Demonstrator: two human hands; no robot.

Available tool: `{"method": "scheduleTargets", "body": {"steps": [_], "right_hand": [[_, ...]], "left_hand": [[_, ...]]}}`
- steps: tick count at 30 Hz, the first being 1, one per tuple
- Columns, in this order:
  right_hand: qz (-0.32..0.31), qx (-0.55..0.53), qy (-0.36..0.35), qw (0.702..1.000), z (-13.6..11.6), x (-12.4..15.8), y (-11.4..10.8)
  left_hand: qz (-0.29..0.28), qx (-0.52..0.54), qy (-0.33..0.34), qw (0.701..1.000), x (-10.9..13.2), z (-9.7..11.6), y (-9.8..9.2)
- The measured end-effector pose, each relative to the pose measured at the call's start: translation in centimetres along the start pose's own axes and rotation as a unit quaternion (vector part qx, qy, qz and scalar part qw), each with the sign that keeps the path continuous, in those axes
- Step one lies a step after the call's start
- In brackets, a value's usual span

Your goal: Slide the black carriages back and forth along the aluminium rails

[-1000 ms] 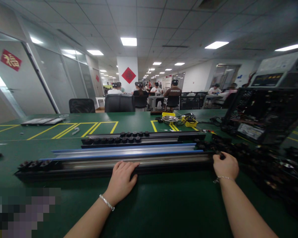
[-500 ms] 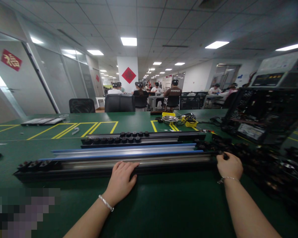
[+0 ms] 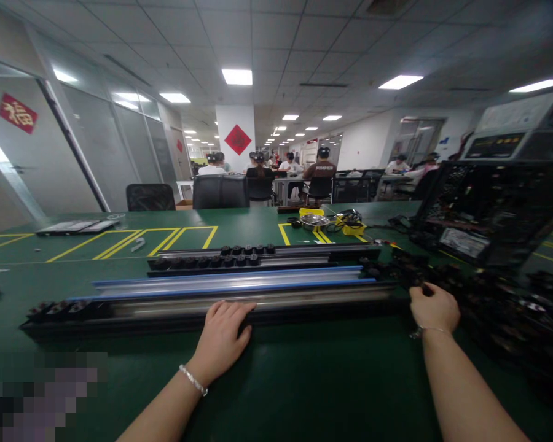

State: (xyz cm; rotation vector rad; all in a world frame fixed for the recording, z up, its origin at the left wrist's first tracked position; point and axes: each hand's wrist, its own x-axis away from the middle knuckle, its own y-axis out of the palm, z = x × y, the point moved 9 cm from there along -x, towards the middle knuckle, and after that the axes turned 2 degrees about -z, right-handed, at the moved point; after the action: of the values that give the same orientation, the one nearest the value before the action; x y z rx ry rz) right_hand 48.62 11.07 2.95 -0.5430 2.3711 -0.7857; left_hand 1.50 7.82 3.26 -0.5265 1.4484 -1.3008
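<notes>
Black-edged metal rail [image 3: 313,301] lies on the green table [image 3: 322,374]; my left hand [image 3: 223,334] rests on it, fingers extended, gripping nothing; my right hand [image 3: 437,310] pinches a small dark piece [image 3: 426,290] near its end.

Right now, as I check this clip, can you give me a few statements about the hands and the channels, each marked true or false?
1. The left hand rests on the near black-edged metal channel. True.
2. The blue-edged metal channel lies just beyond the near one. True.
3. The right hand lies flat on the blue-edged metal channel. False: it is curled near the right end of the near channel, apparently pinching a small dark part.
4. The black round parts in the near channel sit at its right end. False: they sit at its left end.
5. A steel bowl stands farther across the table than the channels. True.
</notes>
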Motion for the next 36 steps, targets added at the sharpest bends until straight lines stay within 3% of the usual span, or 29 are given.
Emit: {"method": "scheduleTargets", "body": {"steps": [9,13,18,22,33,36], "right_hand": [[-0.003,0.002,-0.001,1.0,0.2,-0.3,-0.4],[0.0,0.026,0.017,1.0,2.0,-1.6,-0.7],[-0.091,0.056,-0.005,0.994,4.4,-3.2,1.9],[-0.11,0.066,-0.025,0.991,4.9,-3.6,3.1],[-0.078,0.123,-0.007,0.989,4.3,-3.8,2.3],[-0.036,0.107,-0.023,0.993,3.6,-3.8,1.1]], "left_hand": [[0.0,0.004,-0.001,1.0,0.0,0.0,-0.1],[0.001,0.005,-0.002,1.0,0.0,0.0,-0.2],[-0.001,0.007,0.0,1.0,0.0,-0.1,0.1],[0.004,0.009,0.001,1.0,0.0,-0.2,0.1],[0.015,-0.005,0.008,1.0,0.0,-0.1,-0.1],[0.035,-0.002,0.003,0.999,-0.1,-0.4,-0.6]]}}
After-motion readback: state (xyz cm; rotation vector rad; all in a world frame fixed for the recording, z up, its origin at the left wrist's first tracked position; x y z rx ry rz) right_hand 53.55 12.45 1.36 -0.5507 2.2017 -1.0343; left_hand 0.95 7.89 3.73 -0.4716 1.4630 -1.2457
